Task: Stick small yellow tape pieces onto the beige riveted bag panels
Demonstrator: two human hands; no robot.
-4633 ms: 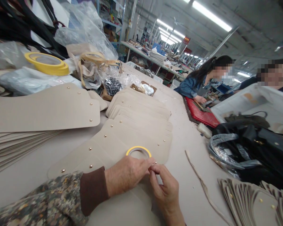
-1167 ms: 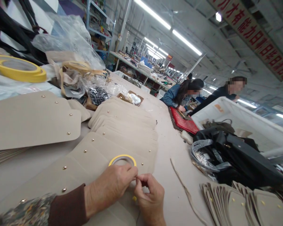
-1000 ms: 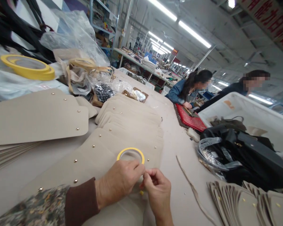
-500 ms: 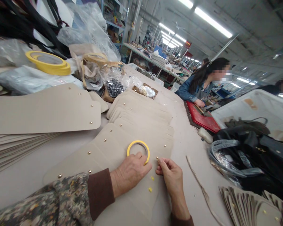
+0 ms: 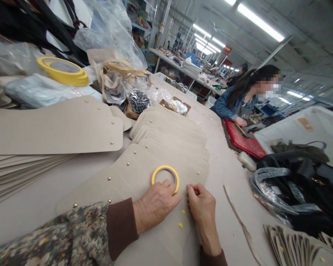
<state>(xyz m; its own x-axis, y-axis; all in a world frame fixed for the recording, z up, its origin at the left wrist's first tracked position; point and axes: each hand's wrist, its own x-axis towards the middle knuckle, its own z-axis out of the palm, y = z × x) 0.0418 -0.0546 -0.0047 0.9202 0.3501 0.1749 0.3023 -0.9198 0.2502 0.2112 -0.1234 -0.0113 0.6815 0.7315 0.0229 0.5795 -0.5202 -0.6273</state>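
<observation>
Far to the left of both hands, a stack of panels (image 5: 58,129) lies fanned on the surface (image 5: 39,199). The left hand (image 5: 155,205) lies palm down on the top beige panel (image 5: 133,166). Its grip is loose and open and closes on nothing. The fingertips touch the near rim of a small yellow tape roll (image 5: 166,167), which lies flat just beyond them, hole upward. That weight likely pins the panel and keeps the roll in reach. The panel's long axis slants from near left to far right, under both hands.

Just to the right, the right hand (image 5: 201,207) has its grip pinched tight, thumb to forefinger, tips on the panel. What it nips is too small to tell. Yellow scraps (image 5: 180,224) lie between the wrists. Right of that grip trails a frayed strip (image 5: 238,218), with a black bag (image 5: 308,184) well beyond.
</observation>
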